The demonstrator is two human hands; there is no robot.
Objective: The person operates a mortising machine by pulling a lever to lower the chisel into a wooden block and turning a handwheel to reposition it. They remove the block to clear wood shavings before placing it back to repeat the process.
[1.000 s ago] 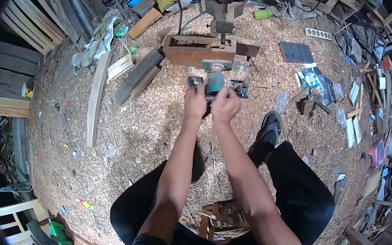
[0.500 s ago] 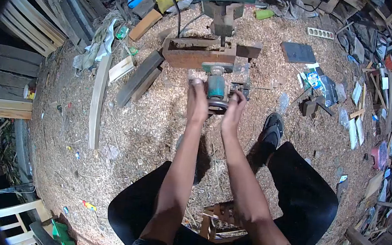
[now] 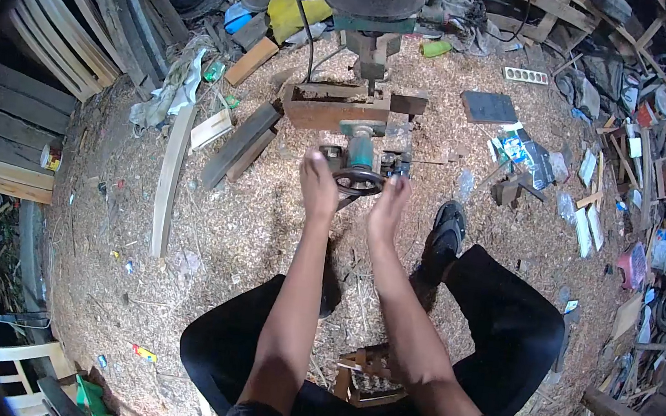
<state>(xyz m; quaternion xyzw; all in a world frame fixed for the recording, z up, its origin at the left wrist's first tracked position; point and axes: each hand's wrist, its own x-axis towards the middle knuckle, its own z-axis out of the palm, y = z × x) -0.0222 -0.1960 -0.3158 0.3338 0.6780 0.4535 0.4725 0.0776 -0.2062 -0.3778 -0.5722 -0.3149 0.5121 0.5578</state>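
A black handwheel (image 3: 358, 182) sits at the front of a green and grey bench machine, below its green cylinder (image 3: 362, 150). My left hand (image 3: 319, 185) is at the wheel's left side, fingers stretched upward and palm turned toward the rim. On the opposite side, my right hand (image 3: 387, 204) is at the rim, its fingers pointing up and slightly bent. Neither hand visibly wraps round the wheel. Behind it, a hollowed wooden block (image 3: 335, 115) lies under the machine's vertical tool (image 3: 373, 69).
Wood shavings cover the ground (image 3: 223, 236). Dark timber pieces (image 3: 240, 145) and a pale board (image 3: 172, 181) lie to the left. A dark slab (image 3: 489, 107), a power strip (image 3: 525, 75) and clutter are to the right. A small wooden stool (image 3: 367, 376) is between my legs.
The view has shifted, showing more of the machine's top. My hands have drawn apart a little around the handwheel, and its rim is more exposed. The wooden block stays under the tool.
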